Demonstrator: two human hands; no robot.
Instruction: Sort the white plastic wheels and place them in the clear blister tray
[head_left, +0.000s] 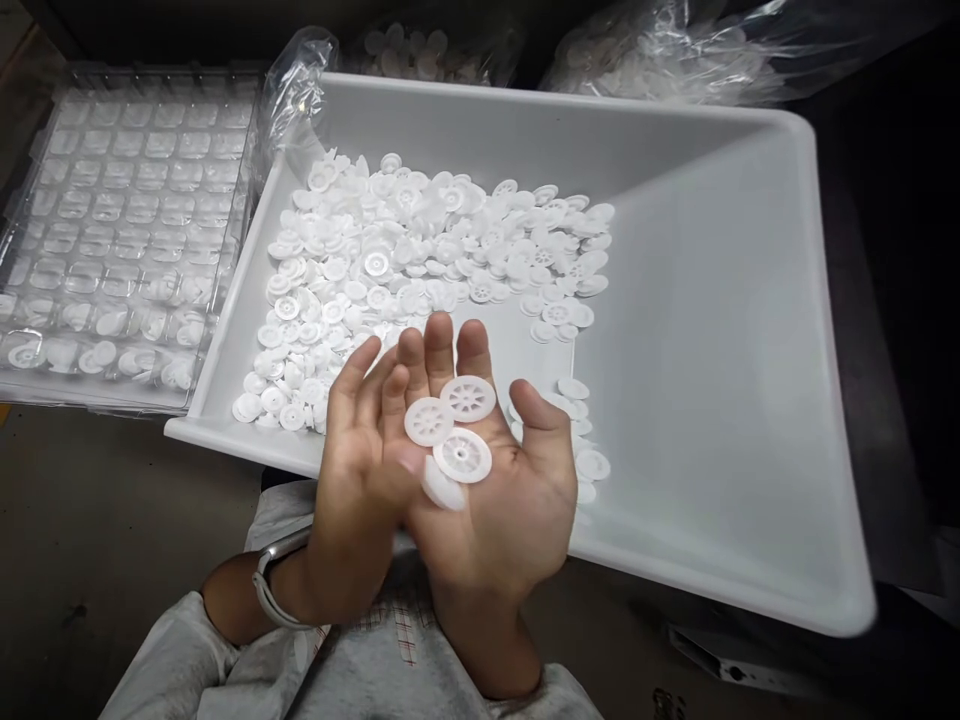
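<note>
Several white plastic spoked discs [463, 455] lie on the upturned palm of my right hand [499, 510], whose fingers are stretched forward and thumb points out to the right. One of them is tilted, with its plain side showing. My left hand [352, 480] is held against the right one, fingers extended and a little curved. Its thumb, slightly blurred, is beside the tilted disc; I cannot tell whether it presses on it. Beneath and beyond both hands, a large pile of the same discs [420, 230] fills the left part of a grey-white plastic bin [720, 300].
Left of the bin stands a clear plastic compartment tray [120, 190]; its nearest rows contain white discs. Behind the bin's far rim are clear plastic bags [675, 60] with more white pieces. A metal bracket-like part [739, 668] shows below the bin at right.
</note>
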